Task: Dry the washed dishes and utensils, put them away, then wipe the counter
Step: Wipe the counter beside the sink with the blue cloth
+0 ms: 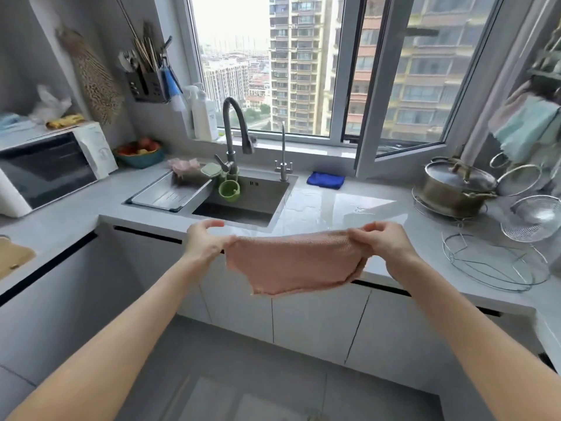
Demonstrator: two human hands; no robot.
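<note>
The person is holding a pink cloth (pixel 291 262) stretched between both hands, in the air just in front of the counter (pixel 318 205) edge. The left hand (pixel 202 240) is pinching one upper corner, thumb and fingers (pixel 212 223) curled together on the nubbly fabric. The right hand (pixel 381 241) is gripping the other corner, its fingers (pixel 372 227) bunched tight around a gathered fold. Below the fingers the cloth is hanging in a soft, sagging sheet, its lower edge drooping to a blunt point.

Just beyond the fingertips the smooth grey stone counter is glistening with a film of water. Beyond the left fingers a square steel sink (pixel 243 205) is sitting sunk into the counter. A round green cup (pixel 229 191) is sitting at its back edge, under the curved tap (pixel 235 126). Farther past the right fingers a folded blue cloth (pixel 325 179) is lying by the window frame. Off to their right a lidded metal pot (pixel 455 189), a mesh strainer (pixel 534 218) and a round wire rack (pixel 491 262) are standing.
</note>
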